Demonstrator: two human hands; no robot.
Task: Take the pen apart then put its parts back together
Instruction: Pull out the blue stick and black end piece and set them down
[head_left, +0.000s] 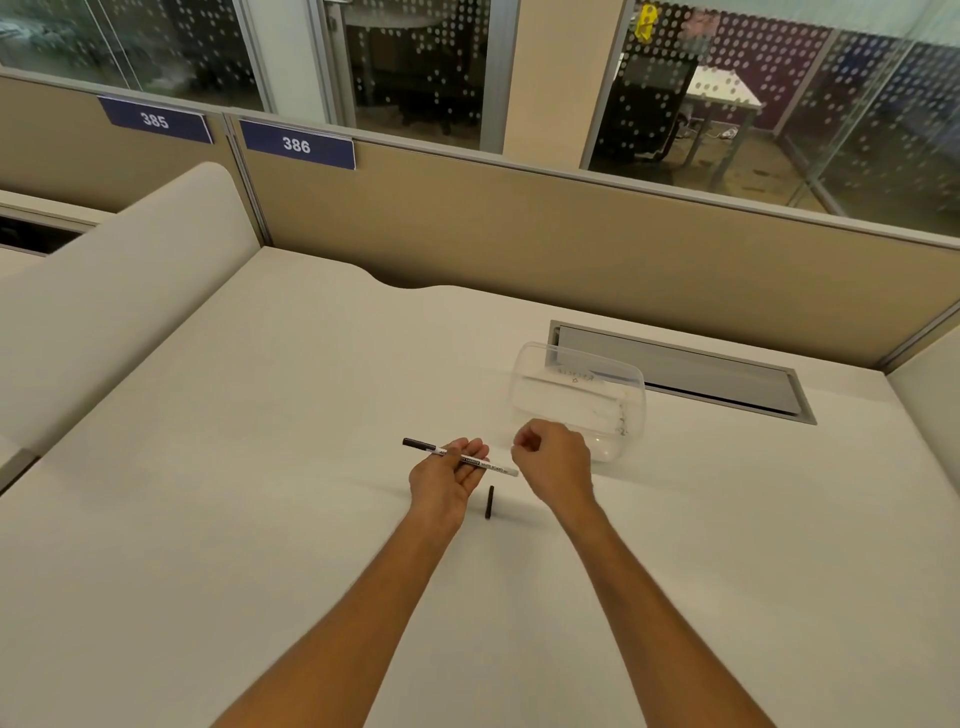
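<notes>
White counter (218, 519) in an office cubicle, tan partition behind with number plates 385 and 386. Left hand (445, 480) palm up, fingers (475, 451) loosely curled around the white marker pen (470, 459), which lies across them, black end pointing left, pale end toward the right hand (557, 460). Right hand curled into a loose fist just beside the pen's end; whether it pinches anything, cannot tell. Small black cap (489, 502) lies on the counter between the wrists. Clear plastic container (582, 389) behind the right hand.
</notes>
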